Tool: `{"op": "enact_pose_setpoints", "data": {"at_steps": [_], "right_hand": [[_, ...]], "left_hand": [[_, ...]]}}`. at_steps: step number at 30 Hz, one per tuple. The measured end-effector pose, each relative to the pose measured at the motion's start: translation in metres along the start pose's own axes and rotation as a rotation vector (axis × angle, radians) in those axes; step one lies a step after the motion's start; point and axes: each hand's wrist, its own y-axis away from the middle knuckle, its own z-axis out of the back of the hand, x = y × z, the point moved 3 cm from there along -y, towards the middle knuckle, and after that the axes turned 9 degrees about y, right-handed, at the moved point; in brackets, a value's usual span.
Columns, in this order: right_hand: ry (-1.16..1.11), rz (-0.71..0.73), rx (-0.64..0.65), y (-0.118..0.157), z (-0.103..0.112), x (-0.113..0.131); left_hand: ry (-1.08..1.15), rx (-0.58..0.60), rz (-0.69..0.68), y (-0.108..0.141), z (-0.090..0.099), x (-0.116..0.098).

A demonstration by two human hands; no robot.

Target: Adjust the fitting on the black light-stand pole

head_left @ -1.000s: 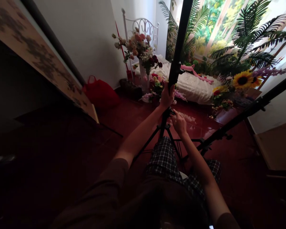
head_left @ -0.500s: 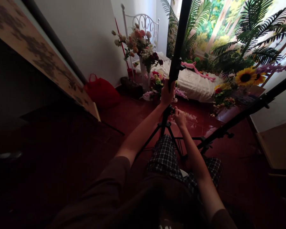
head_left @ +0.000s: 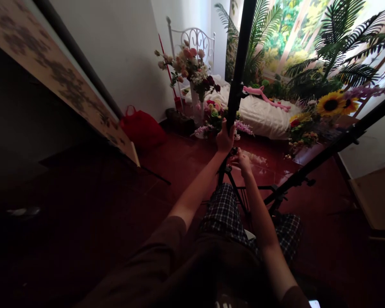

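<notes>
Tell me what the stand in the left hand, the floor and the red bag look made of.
Stand: probably metal, dark and low-sheen; long, straight, slim tubing suggests it.
Floor: likely tile, glossy dark red; it mirrors light and shows faint seams.
Bag: cloth or soft plastic, matte red; it slumps under a limp handle.

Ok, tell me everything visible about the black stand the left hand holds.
The black stand looks metallic: a thick upper tube, a knob partway up, another knob lower down, and thin splayed legs. Its top leaves the frame, leaning rightward in the picture. The left hand grips the tube; the right hand is at the lower knob, contact unclear.
</notes>
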Motion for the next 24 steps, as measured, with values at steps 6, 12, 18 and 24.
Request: {"op": "enact_pose_setpoints", "data": {"at_steps": [6,12,18,24], "right_hand": [[-0.120,-0.041,-0.025,0.057,0.030,-0.046],[-0.157,-0.010,-0.308,0.085,0.100,-0.058],[-0.279,-0.036,-0.733,0.123,0.187,-0.046],[-0.351,-0.061,-0.976,0.155,0.230,-0.056]], "left_hand": [[-0.032,0.048,0.145,0.068,0.020,0.040],[-0.081,-0.096,0.336,0.184,0.021,0.065],[0.085,0.206,0.544,0.278,-0.044,0.026],[0.416,0.618,0.325,0.260,-0.134,-0.063]]}}
